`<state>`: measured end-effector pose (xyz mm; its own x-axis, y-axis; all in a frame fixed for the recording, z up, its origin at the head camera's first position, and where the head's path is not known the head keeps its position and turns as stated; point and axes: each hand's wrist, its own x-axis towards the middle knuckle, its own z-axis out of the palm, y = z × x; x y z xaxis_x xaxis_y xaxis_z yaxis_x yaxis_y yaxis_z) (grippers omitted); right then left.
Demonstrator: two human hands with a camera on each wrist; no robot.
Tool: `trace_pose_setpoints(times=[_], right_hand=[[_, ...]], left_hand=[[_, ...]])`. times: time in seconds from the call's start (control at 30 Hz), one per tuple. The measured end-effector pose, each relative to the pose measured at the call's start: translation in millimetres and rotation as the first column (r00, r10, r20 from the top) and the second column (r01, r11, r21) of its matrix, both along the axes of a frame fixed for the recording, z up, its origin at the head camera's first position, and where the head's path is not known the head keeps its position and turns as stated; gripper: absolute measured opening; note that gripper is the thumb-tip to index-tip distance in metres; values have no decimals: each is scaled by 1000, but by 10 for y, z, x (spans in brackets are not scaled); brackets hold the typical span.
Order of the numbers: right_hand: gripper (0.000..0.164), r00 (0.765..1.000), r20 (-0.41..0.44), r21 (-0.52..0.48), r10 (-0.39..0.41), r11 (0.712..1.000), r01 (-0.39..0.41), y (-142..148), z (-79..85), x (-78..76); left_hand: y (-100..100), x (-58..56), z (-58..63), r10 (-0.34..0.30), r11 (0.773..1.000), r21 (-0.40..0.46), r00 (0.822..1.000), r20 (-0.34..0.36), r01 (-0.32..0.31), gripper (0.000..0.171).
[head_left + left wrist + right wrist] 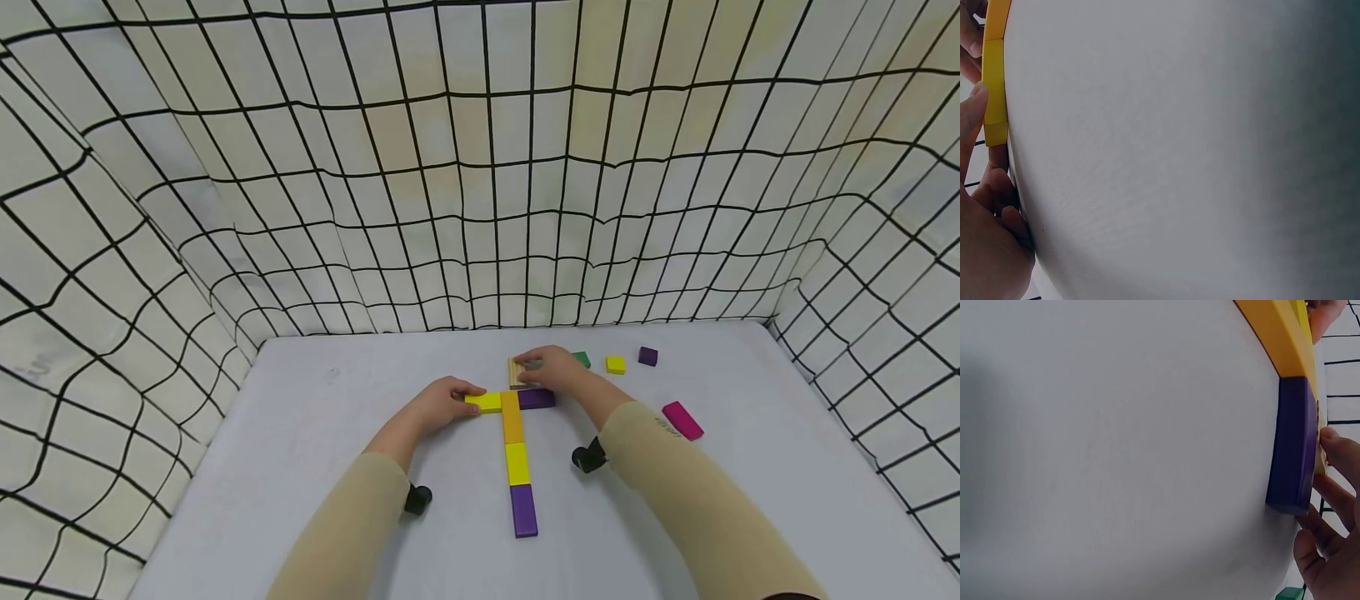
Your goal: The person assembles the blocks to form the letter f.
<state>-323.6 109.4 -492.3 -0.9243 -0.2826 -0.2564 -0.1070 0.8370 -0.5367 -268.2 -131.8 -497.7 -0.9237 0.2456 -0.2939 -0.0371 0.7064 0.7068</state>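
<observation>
Flat coloured blocks lie joined on the table: an orange block [512, 417], a yellow block [517, 463] and a purple block [524, 510] form a column. At its far end, another yellow block [483, 402] extends left and a dark purple block [536, 398] right. My left hand [437, 403] pinches the left yellow block's outer end between thumb and fingers. Just beyond the column's top, my right hand [551, 367] grips a plain wooden block [515, 373], partly hidden by the fingers. In the right wrist view, this wooden block [1321, 447] shows behind the dark purple one.
Loose on the right of the white table [315, 392] lie a green block [582, 359], a small yellow block [616, 365], a small dark purple block [648, 357] and a magenta block [682, 420]. Black netting [487, 175] borders the table at the back and sides.
</observation>
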Motion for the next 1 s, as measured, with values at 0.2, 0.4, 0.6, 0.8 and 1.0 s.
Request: trace_pose_setpoints(times=[0.2,0.4,0.6,0.8,1.0], right_hand=[[42,999,-5,12,32,999,-32,-111,10,17],[42,1000,3,31,20,999,-20,-143,16,31],[41,999,-5,20,45,999,-44,-169,12,56],[40,999,-7,19,47,999,-46,-180,18,72],[41,999,1,14,41,999,-41,-175,7,59]], left_hand=[[-23,15,5,7,1000,4,1000,3,-7,28],[-6,-3,-17,-18,1000,-3,1000,0,18,30],[-11,-5,-23,0,1000,-14,1000,7,0,30],[-12,-10,-25,-6,1000,-11,1000,9,7,30],[-8,-11,-16,-7,1000,-6,1000,12,7,31]])
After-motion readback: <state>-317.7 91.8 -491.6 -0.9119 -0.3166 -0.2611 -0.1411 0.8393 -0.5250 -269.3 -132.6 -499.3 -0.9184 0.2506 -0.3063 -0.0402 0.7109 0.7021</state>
